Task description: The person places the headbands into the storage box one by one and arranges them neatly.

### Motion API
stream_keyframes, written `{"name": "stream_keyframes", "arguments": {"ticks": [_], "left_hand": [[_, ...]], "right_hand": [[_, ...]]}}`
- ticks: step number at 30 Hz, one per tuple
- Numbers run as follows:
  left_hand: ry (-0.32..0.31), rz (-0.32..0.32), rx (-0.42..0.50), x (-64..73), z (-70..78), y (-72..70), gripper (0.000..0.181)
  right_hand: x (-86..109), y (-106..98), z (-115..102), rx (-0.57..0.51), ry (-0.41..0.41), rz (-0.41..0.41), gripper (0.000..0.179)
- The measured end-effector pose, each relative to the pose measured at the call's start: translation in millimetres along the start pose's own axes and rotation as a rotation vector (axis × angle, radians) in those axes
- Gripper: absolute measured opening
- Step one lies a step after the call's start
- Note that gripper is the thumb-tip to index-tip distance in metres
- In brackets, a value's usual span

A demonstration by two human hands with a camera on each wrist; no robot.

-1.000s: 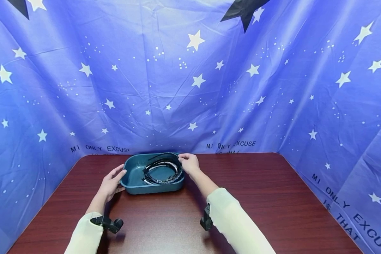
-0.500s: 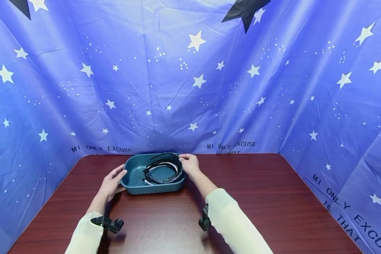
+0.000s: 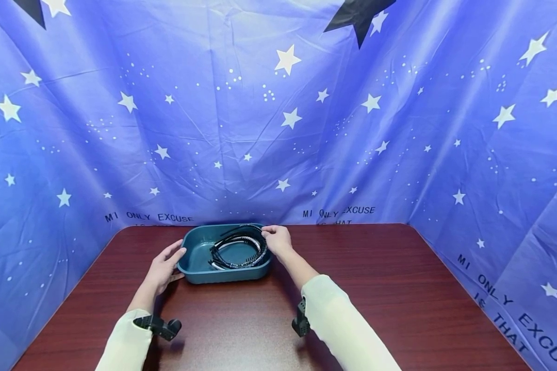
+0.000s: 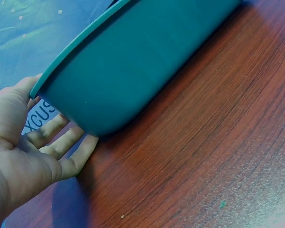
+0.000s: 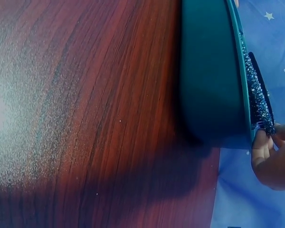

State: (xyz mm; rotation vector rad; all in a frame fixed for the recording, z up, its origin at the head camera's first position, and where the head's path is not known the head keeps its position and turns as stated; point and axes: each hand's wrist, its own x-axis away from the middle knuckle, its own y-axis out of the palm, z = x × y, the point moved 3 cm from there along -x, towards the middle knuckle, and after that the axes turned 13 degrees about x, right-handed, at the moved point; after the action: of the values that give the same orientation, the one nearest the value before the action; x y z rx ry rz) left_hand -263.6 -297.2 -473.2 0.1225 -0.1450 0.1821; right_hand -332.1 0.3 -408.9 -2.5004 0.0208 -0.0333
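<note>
A teal plastic basin stands on the table with several headbands in its right half. They are black, white and glittery, some with comb teeth. My left hand holds the basin's left end, thumb at the rim and the other fingers spread along the outer wall, as the left wrist view shows. At the right end, my right hand pinches a headband by its curve, close over the rim. In the right wrist view, a glittery headband sticks up past the rim beside those fingertips.
The dark red wooden table runs back to a blue star-patterned curtain, close behind the basin. Black wrist mounts sit on both pale sleeves.
The thin black headband at the back of the bunch has sunk slightly toward the basin. Both hands have stayed nearly in place.
</note>
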Motion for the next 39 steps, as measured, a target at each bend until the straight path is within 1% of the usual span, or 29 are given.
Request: {"name": "stream_keyframes", "arguments": {"ticks": [6,12,16,17,19,21,22,23,24,27,28,31,35,39], "left_hand": [[-0.003,0.002,-0.001,-0.2,0.1,-0.4,0.064],[0.003,0.005,-0.009,0.4,0.8,0.2,0.065],[0.033,-0.01,0.001,0.5,0.1,-0.9,0.069],[0.049,-0.016,0.026,0.4,-0.3,-1.8,0.067],[0.071,-0.038,0.039,1.5,0.1,-2.2,0.064],[0.087,-0.053,0.069,1.9,0.0,-3.0,0.061],[0.088,-0.056,0.067,2.2,0.1,-2.7,0.059],[0.084,-0.05,0.062,2.2,0.0,-2.5,0.059],[0.074,-0.048,0.037,2.4,0.4,-1.7,0.061],[0.038,-0.009,0.012,1.7,-0.4,-0.8,0.063],[0.023,-0.004,-0.01,1.6,0.0,0.1,0.065],[0.001,0.009,-0.017,0.3,0.9,0.9,0.065],[-0.008,0.013,-0.016,-0.1,2.1,1.5,0.063],[-0.008,0.014,-0.02,-0.6,0.7,1.0,0.061]], "right_hand": [[-0.2,-1.5,1.2,0.026,-0.001,-0.009,0.016],[-1.2,-1.3,2.1,0.064,-0.028,0.01,0.015],[-1.9,-0.6,3.1,0.085,-0.047,0.027,0.014],[-1.8,-0.3,3.3,0.086,-0.05,0.031,0.014],[-1.9,0.4,3.7,0.09,-0.056,0.039,0.014],[-1.8,1.3,3.8,0.096,-0.062,0.048,0.015],[-1.9,1.7,3.7,0.099,-0.063,0.052,0.015],[-1.7,2.1,3.5,0.1,-0.061,0.053,0.015],[-1.7,2.4,3.2,0.104,-0.061,0.057,0.015],[-0.9,3.4,2.4,0.104,-0.049,0.058,0.015],[-0.5,3.5,2.2,0.101,-0.044,0.057,0.015],[0.1,3.6,1.5,0.09,-0.04,0.055,0.016],[-0.6,3.5,0.9,0.094,-0.044,0.057,0.016],[-1.1,3.9,1.2,0.098,-0.028,0.052,0.015]]}}
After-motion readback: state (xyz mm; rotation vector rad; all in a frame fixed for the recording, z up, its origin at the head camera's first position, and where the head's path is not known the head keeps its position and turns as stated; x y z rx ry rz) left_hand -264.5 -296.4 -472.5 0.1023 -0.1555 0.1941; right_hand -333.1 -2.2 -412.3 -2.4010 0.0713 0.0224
